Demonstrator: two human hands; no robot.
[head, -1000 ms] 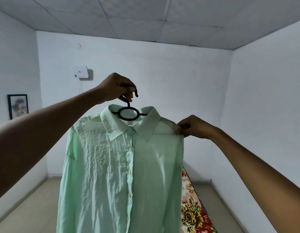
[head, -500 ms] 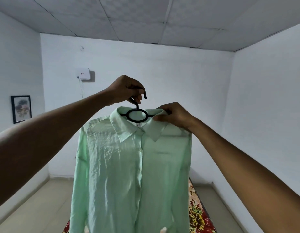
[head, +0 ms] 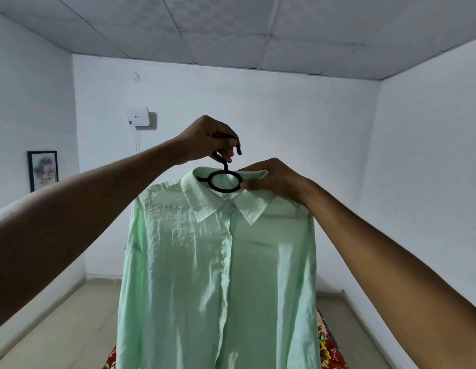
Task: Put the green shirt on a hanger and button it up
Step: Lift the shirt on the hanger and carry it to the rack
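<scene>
A pale green shirt (head: 204, 275) hangs in front of me on a black hanger (head: 224, 179), whose ring shows inside the open collar. The front placket looks closed, with several small buttons down the middle. My left hand (head: 207, 141) grips the hanger's hook from above and holds the whole thing up at chest height. My right hand (head: 271, 177) pinches the right side of the collar next to the hanger ring. The shirt's lower hem runs out of view below.
A bed with a red floral cover (head: 328, 350) lies behind and below the shirt, toward the right. White walls close the room; a white box (head: 137, 116) and a framed picture (head: 42, 170) hang on them at left. Tiled floor (head: 58, 328) lies lower left.
My right hand left the shirt's right shoulder and came in to the collar beside the hanger ring. The shirt and hanger shifted a little right in view; my left hand kept its hold.
</scene>
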